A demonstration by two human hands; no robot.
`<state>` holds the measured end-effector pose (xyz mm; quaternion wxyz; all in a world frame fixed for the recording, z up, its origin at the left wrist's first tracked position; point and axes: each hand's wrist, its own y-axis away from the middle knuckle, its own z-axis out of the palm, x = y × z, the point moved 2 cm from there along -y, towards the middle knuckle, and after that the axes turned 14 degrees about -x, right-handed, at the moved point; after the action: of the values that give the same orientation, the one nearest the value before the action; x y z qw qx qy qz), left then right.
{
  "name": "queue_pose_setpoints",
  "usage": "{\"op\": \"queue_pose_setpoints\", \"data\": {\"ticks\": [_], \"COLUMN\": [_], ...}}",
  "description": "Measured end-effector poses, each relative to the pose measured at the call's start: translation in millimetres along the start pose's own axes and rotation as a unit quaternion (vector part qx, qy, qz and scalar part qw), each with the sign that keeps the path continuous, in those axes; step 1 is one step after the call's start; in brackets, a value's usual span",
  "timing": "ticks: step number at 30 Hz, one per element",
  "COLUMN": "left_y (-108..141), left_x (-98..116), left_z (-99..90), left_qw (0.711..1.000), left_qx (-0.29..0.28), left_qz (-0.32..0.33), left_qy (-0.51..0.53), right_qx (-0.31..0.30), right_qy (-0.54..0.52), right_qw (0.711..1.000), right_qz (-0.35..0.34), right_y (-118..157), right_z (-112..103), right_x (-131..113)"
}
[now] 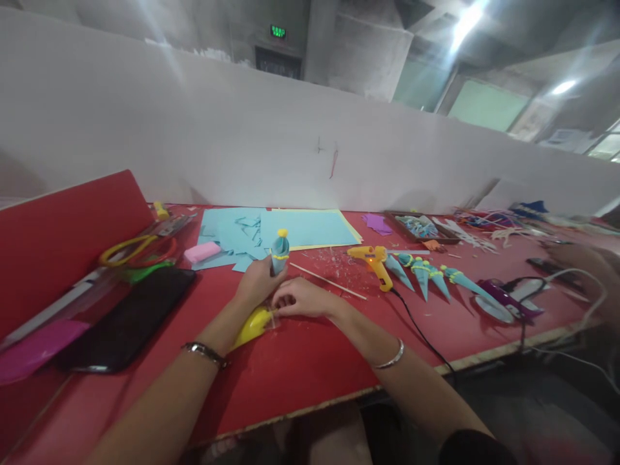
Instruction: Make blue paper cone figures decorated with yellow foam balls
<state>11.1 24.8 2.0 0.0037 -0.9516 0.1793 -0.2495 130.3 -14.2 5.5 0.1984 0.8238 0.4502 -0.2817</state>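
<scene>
Left hand: here it is, the left hand [256, 281], fingers wrapped round the lower part of a pale blue paper cone [279, 253].
Blue cone: upright above the bench [300, 368], yellow tuft on top, yellow trim ringing its middle, right at the centre of the action!
Right hand: in close goes the right hand [305, 298], just beside the left, fingers curled over the clear edge of a yellow packet [254, 326]; whether they pinch it, I cannot tell.
Glue gun: the yellow glue gun [371, 259] lies to the right, its small light glowing orange.
Row of cones: more trimmed blue cones [421, 278] line up just beyond the gun.
Stick: a thin stick [329, 281] slants between the right hand and the glue gun.
Far side: blue paper sheets [310, 227], with a pink block [202, 252] at their left.
Left flank: a black phone [128, 326], yellow-handled scissors [126, 250] behind it.
</scene>
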Motion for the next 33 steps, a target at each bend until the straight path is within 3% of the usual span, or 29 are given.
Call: {"op": "queue_pose_setpoints", "data": {"ticks": [8,14,19,25,33], "left_y": [1,2,2,0,2], "left_x": [-1,1,2,-1,1], "left_z": [1.6,0.3,0.3,2.1,0.5], "left_qw": [1.000,1.000,1.000,1.000,1.000], "left_qx": [-0.004,-0.009,-0.007,0.011,0.014], "left_qz": [0.000,0.004,0.002,-0.001,-0.004], "left_qy": [0.002,0.009,0.009,0.014,0.018], "right_qx": [-0.003,-0.002,-0.013,-0.045,-0.035], "right_qy": [0.027,-0.095,-0.227,-0.266,-0.271], "right_qw": [1.000,0.995,0.973,0.963,0.961], "right_qz": [-0.007,-0.001,0.032,0.008,0.034], "right_y": [0,3,6,6,5], "right_z": [1,-2,-4,-5,-6], "right_x": [0,8,15,21,25]}}
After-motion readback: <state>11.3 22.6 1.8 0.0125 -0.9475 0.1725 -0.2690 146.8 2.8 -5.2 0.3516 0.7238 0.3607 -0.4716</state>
